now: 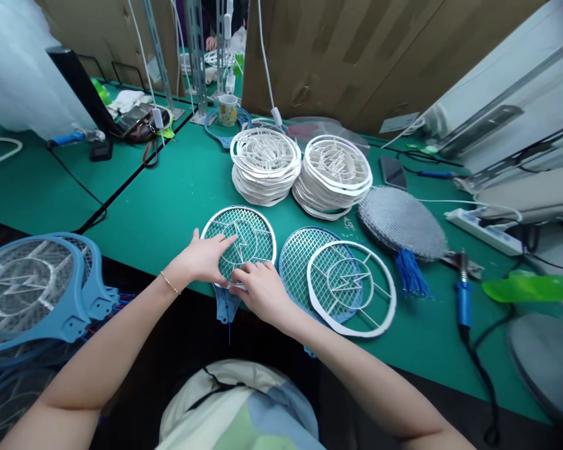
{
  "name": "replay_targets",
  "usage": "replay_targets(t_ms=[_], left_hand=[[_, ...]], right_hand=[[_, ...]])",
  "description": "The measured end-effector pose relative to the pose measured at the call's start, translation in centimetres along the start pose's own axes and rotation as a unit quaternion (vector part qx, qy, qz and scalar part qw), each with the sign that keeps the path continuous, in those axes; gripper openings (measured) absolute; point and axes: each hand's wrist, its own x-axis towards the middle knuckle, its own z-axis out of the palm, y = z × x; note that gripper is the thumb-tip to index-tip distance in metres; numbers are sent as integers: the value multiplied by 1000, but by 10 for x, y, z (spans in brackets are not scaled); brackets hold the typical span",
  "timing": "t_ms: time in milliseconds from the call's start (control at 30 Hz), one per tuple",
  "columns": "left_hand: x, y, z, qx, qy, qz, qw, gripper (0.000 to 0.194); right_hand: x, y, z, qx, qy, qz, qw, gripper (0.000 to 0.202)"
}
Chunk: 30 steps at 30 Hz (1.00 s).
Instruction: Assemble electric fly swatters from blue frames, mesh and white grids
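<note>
A round racket head (251, 224) with a white ring frame, metal mesh and a lightning-bolt centre lies at the table's front edge, its blue neck (225, 304) sticking out over the edge. My left hand (209, 257) rests on its left side with fingers spread over the mesh. At the lower rim, my right hand (258, 284) has its fingers curled and pressed together; whatever lies between them is too small to make out. Just right of it, a white ring frame (389, 299) overlaps a second blue racket head with mesh (293, 253).
Two stacks of white ring frames (264, 187) (316, 203) stand behind. Grey mesh discs (398, 215) with blue wires (409, 275) and a soldering iron (463, 303) lie right. Finished-looking blue rackets (70, 300) are piled left. A cup (228, 111) stands at the back.
</note>
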Motion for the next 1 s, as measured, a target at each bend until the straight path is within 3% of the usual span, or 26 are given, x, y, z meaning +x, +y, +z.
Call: replay_targets(t_ms=[233, 467, 600, 767, 833, 900, 1000], left_hand=[[1, 4, 10, 3, 28, -7, 1000, 118], [3, 9, 9, 17, 28, -12, 999, 120], [4, 16, 8, 23, 14, -29, 999, 120], [0, 11, 12, 45, 17, -27, 998, 117], [-8, 7, 13, 39, 27, -21, 999, 114], [-15, 9, 11, 22, 73, -14, 997, 107], [-14, 31, 1, 4, 207, 30, 978, 85]], right_hand=[[3, 1, 2, 24, 3, -3, 1000, 13], [-1, 7, 5, 43, 25, -5, 999, 13], [8, 10, -2, 119, -9, 12, 993, 9], [22, 11, -9, 174, -27, 47, 983, 23], [11, 29, -17, 258, 11, 35, 965, 22], [-15, 64, -30, 320, 93, 62, 941, 24], [-66, 138, -49, 223, 214, 242, 920, 32]])
